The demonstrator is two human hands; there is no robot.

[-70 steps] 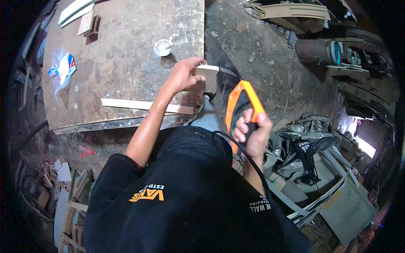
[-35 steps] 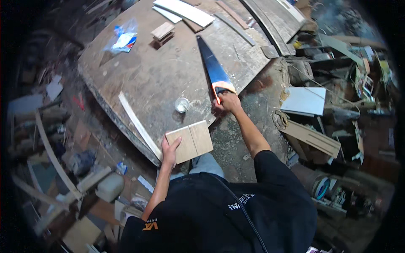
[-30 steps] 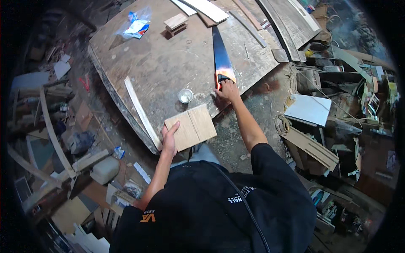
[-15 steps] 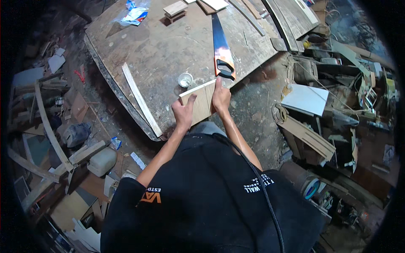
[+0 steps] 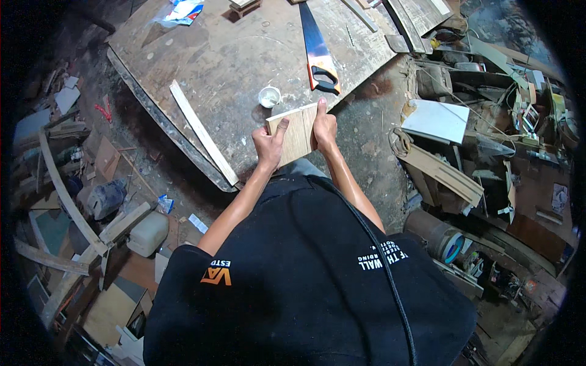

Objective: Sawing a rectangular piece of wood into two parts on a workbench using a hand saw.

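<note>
Between my hands is a light wooden board (image 5: 297, 135), tilted, with its far edge toward the worktable (image 5: 210, 67). My left hand (image 5: 268, 145) grips its left side, thumb lying over the face. On the right side my right hand (image 5: 325, 129) closes round the edge with the thumb pointing away from me. The fingers behind the board are hidden. A handsaw (image 5: 318, 52) with an orange and black handle lies on the table just beyond my right hand. A small white cup (image 5: 269, 96) stands beyond my left hand.
A long pale wood strip (image 5: 201, 131) lies along the table's left edge. A plastic wrapper (image 5: 183, 12) and wood offcuts (image 5: 245, 5) are at the far side. Scrap wood and a white jerrycan (image 5: 148, 233) clutter the left floor; a white panel (image 5: 435, 121) and more boards stand to the right.
The board and both hands have shifted slightly right and up in the picture, while the table and saw have moved up in view. Both hands keep hold of the board.
</note>
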